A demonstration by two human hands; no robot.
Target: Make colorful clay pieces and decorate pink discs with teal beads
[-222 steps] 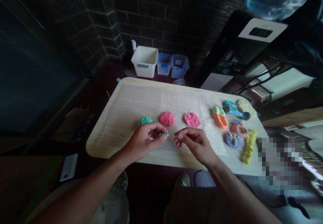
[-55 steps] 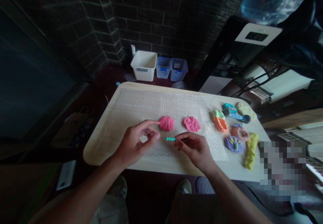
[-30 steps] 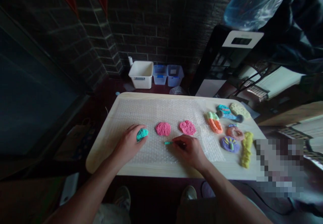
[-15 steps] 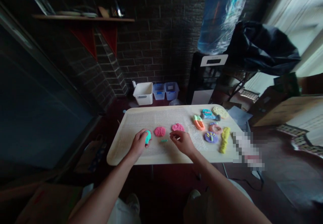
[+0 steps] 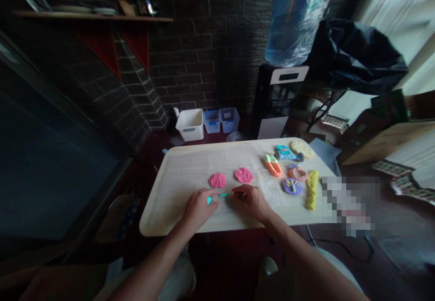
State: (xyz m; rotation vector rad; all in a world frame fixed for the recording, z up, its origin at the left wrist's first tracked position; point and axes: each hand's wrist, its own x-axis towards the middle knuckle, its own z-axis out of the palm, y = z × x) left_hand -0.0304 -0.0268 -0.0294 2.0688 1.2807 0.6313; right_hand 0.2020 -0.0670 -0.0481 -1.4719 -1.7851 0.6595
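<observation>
My left hand (image 5: 200, 207) is closed around a lump of teal modelling clay (image 5: 209, 199), which shows only in part between thumb and fingers. It rests low over the bubble wrap (image 5: 185, 169) on the table. My right hand (image 5: 252, 200) is curled with its fingertips pinched; whether anything is between them is too small to tell. Between both hands lies a short row of small green clay bits (image 5: 224, 195), close to the right fingertips. Just beyond are two flat pink clay pieces, one on the left (image 5: 217, 180) and one on the right (image 5: 244, 175).
On the table's right side lie an orange and green clay piece (image 5: 273, 165), a purple disc (image 5: 292, 186), a yellow twisted strip (image 5: 312, 189) and a blue dumbbell shape (image 5: 288, 156). Behind the table (image 5: 159, 226) stand a white bin (image 5: 190, 125) and a water dispenser (image 5: 277, 102).
My left hand has come down and inward with the teal clay, nearer the green bits. My right hand stays beside them, its fingertips lower. The whole view has shifted slightly.
</observation>
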